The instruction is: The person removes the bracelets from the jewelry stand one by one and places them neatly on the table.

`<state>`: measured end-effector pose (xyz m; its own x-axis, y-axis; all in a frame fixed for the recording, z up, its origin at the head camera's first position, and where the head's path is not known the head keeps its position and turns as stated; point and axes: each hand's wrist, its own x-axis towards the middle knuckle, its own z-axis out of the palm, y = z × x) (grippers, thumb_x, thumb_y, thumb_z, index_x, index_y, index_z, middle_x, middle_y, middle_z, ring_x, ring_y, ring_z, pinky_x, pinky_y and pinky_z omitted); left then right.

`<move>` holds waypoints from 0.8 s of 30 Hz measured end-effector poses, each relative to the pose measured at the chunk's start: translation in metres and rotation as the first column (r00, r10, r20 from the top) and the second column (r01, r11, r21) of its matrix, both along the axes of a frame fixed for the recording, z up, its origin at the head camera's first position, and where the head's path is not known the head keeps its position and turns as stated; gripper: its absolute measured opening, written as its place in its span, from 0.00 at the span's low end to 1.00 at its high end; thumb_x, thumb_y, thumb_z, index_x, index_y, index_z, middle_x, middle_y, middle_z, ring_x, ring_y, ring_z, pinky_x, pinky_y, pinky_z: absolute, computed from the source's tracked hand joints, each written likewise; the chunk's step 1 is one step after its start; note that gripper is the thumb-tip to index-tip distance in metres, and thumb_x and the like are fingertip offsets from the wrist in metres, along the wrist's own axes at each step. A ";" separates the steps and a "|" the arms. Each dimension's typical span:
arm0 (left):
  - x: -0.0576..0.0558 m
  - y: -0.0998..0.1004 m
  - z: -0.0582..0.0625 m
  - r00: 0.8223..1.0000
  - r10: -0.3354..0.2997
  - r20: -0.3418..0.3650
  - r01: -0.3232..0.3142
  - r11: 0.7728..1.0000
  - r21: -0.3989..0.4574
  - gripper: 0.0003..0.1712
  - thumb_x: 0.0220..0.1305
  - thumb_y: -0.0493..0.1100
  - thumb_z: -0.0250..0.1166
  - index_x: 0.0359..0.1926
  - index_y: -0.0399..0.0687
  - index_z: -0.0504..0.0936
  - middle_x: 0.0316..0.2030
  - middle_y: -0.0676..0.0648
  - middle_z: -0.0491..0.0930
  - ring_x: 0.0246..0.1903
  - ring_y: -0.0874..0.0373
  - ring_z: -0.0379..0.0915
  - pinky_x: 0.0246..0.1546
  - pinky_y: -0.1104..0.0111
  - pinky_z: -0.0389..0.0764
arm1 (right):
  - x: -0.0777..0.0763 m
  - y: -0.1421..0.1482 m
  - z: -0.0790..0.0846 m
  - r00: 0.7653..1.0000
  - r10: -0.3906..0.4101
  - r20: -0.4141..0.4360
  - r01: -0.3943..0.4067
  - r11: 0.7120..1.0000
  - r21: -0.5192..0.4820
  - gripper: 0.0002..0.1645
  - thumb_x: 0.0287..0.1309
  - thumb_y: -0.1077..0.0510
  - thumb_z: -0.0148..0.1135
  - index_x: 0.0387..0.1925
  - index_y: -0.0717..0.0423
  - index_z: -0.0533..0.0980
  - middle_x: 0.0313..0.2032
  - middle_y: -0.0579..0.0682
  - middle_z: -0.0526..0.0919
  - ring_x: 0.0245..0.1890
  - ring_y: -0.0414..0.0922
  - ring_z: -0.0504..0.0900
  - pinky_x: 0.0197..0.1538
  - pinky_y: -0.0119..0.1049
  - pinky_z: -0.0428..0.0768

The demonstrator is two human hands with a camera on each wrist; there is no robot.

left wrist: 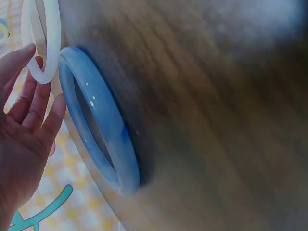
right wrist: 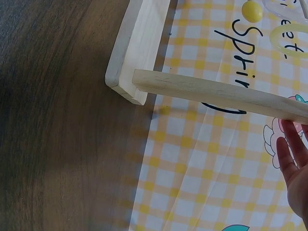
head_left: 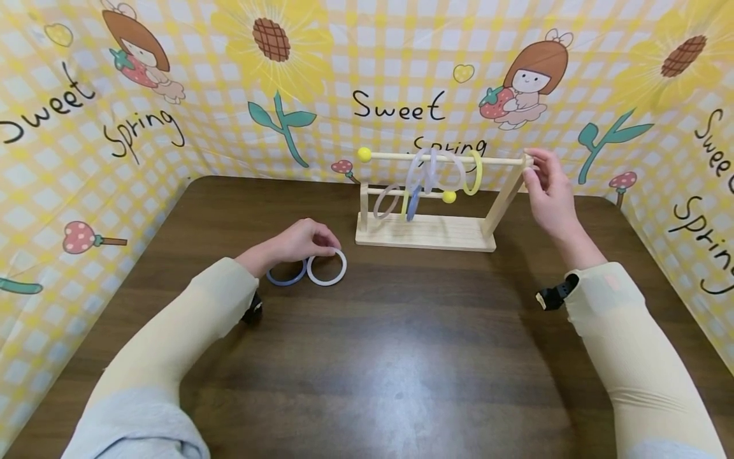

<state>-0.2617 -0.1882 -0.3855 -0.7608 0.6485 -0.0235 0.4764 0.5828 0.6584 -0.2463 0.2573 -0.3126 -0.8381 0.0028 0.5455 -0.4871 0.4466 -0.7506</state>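
My left hand [head_left: 304,242] pinches the upper edge of a white bangle [head_left: 346,268] between thumb and fingers. Beside it on the table lies a blue bangle [left wrist: 103,115], partly behind that hand in the head view. The wooden bangle stand [head_left: 424,233] has two horizontal rods, each ending in a yellow ball. On the upper rod hang several lilac bangles and a yellow bangle [head_left: 478,173]. A pinkish bangle [head_left: 378,205], a yellow one and a blue bangle [head_left: 411,205] hang on the lower rod. With thumb and fingers, my right hand [head_left: 552,194] grips the top of the stand's tall right post.
The dark wooden table [head_left: 401,344] is bounded at the back and sides by a yellow checked cloth [head_left: 218,95] with printed flowers, girls and lettering. The stand is close to the table's back edge. A black wrist camera [head_left: 553,298] sits on each wrist.
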 end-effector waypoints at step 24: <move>-0.006 0.005 -0.004 1.000 -0.015 0.021 0.016 0.999 -0.036 0.07 0.57 0.34 0.71 0.39 0.41 0.88 0.32 0.50 0.82 0.34 0.57 0.76 0.36 0.66 0.76 | 0.021 -0.015 0.017 1.000 0.009 -0.012 -0.009 1.000 -0.004 0.18 0.70 0.70 0.46 0.59 0.73 0.65 0.53 0.69 0.74 0.39 0.33 0.74 0.41 0.25 0.69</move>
<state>-0.2675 -0.1836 -0.3898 -0.7497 0.6588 -0.0634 0.4718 0.5992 0.6468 -0.2256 0.2426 -0.2951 -0.8314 -0.0027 0.5556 -0.5001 0.4394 -0.7462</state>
